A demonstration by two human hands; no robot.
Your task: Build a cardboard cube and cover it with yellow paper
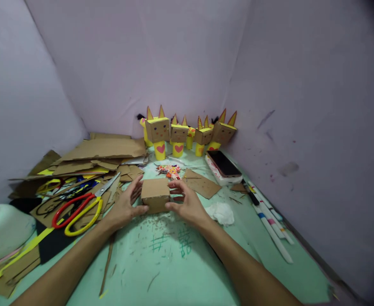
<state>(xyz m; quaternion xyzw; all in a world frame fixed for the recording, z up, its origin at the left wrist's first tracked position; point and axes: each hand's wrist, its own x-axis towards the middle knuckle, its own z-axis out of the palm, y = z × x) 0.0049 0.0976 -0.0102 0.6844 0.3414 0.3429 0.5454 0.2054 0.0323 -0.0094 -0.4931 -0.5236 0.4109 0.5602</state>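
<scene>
A small plain cardboard box sits on the green tabletop between my two hands. My left hand curves around its left side, the thumb at the lower front corner. On the opposite side my right hand grips it, with the thumb on the front corner and fingers along the side. Just behind the box lies a piece of red and yellow patterned paper. A flat cardboard piece rests beyond my right hand, and a crumpled white tissue is beside that wrist.
Red-and-yellow-handled scissors lie on scraps at left, before stacked cardboard. A white container stands at far left. Several box-headed cardboard figures line the back. At right are a phone and several marker pens near the wall.
</scene>
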